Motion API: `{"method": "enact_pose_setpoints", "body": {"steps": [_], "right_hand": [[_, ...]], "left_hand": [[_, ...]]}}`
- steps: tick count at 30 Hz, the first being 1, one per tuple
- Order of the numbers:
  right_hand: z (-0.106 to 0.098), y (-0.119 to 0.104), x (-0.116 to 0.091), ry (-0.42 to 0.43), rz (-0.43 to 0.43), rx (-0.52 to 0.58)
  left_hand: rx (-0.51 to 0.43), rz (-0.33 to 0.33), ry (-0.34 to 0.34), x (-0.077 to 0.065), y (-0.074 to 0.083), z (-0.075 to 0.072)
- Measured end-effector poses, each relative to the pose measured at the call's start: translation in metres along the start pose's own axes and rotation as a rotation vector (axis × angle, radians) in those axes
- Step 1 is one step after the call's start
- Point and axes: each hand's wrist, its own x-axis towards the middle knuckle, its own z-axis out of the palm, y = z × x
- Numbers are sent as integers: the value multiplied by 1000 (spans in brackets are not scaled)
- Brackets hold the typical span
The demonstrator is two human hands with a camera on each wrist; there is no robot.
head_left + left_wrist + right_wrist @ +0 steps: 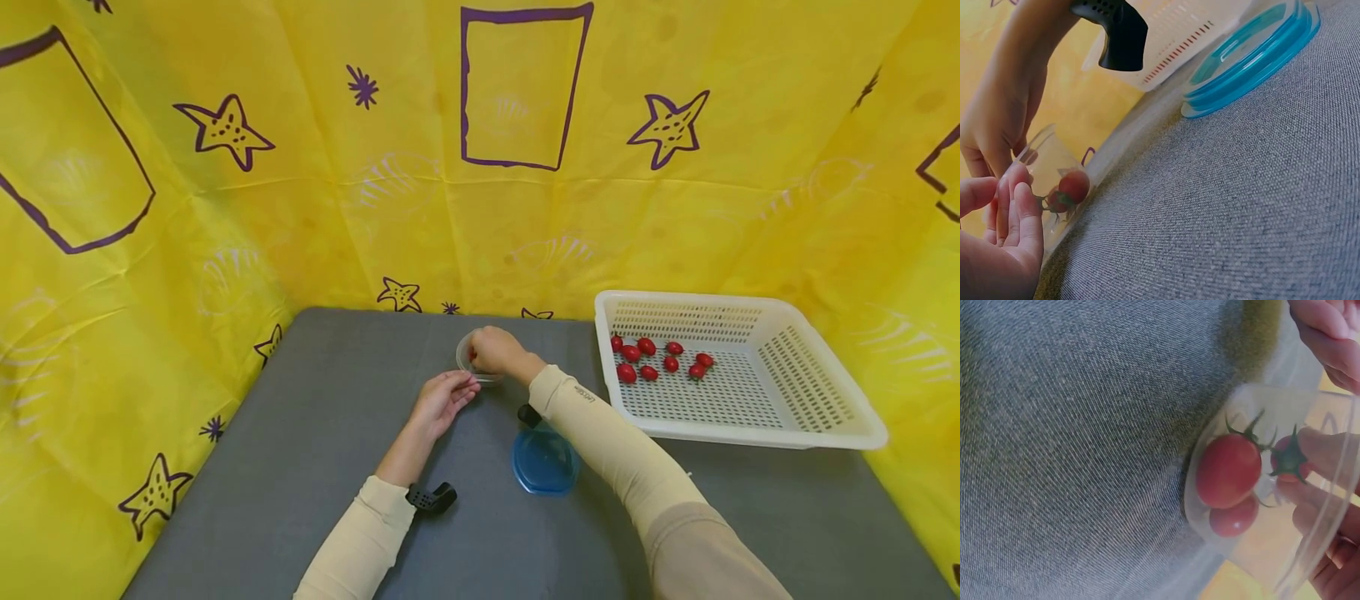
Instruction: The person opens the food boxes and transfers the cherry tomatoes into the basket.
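Note:
A clear plastic container [463, 353] stands on the grey tabletop in front of me. My left hand [444, 400] holds its near rim between thumb and fingertips; the left wrist view shows these fingers [1029, 215] against the wall. From above, my right hand [497, 350] reaches into the container. In the right wrist view its fingers pinch a small red cherry tomato [1286, 464] with a green stem cap. Two more cherry tomatoes lie at the bottom, a larger one [1229, 470] beside a smaller one [1235, 515]. The head view hides the container's contents behind the right hand.
To the right sits a white perforated basket [750, 437] with several cherry tomatoes [648, 372] in its left part. A round blue lid [546, 462] lies on the table [315, 467] near the right forearm. Yellow patterned cloth [420, 233] hangs behind and at the sides.

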Motion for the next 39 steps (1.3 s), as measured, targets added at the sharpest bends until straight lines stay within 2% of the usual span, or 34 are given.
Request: {"method": "enact_pose_setpoints", "body": {"steps": [7, 18, 24, 31, 39], "right_hand": [[-10, 0, -3, -13, -29, 43], [-31, 1, -11, -8, -15, 77], [-43, 6, -19, -8, -17, 119], [-55, 15, -28, -1, -44, 96], [-74, 27, -40, -20, -28, 117]], "left_hand": [[-2, -7, 3, 0, 1, 0], [-12, -18, 9, 3, 1, 0], [-8, -23, 21, 4, 0, 0], [1, -33, 36, 2, -1, 0], [-3, -22, 29, 4, -1, 0]]}}
